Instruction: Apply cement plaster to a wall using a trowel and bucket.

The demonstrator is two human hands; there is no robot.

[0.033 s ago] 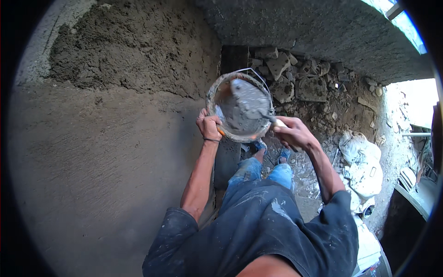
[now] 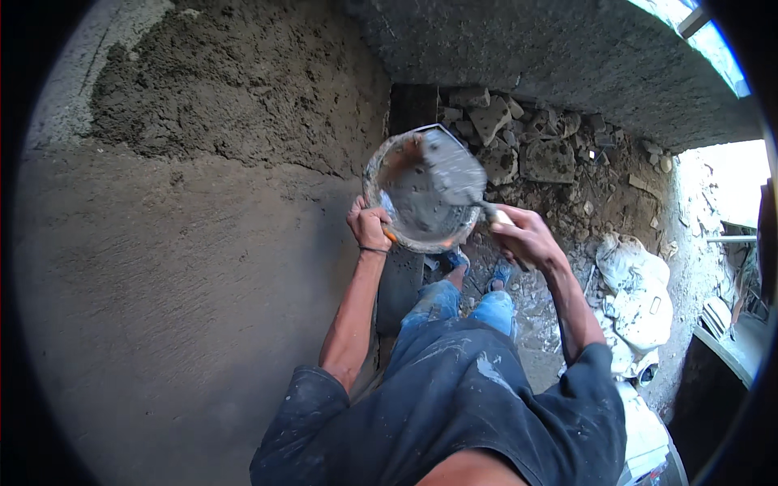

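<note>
My left hand point(image 2: 369, 223) grips the left rim of a round bucket point(image 2: 423, 243) caked with grey mortar, its thumb over the edge. An orange bit shows at the rim beside that hand. Closed round a pale handle, my right hand point(image 2: 528, 236) holds a trowel point(image 2: 456, 172). The trowel's blade lies over the right part of the bucket's mouth, coated in wet mortar and smeared by motion. Below the blade, more wet mortar point(image 2: 417, 206) shows inside the bucket. A thin wire handle loops along the bucket's far side.
To the left stands a wall with smooth plaster point(image 2: 203, 267) and a rough, darker mortar patch point(image 2: 243, 89) above it. Broken stones and rubble point(image 2: 547, 154) lie beyond the bucket. White sacks point(image 2: 640, 292) sit at the right. My feet are below the bucket.
The trowel and my right hand have shifted slightly to the right, the blade nearer the bucket's right rim. My left hand keeps its hold on the bucket.
</note>
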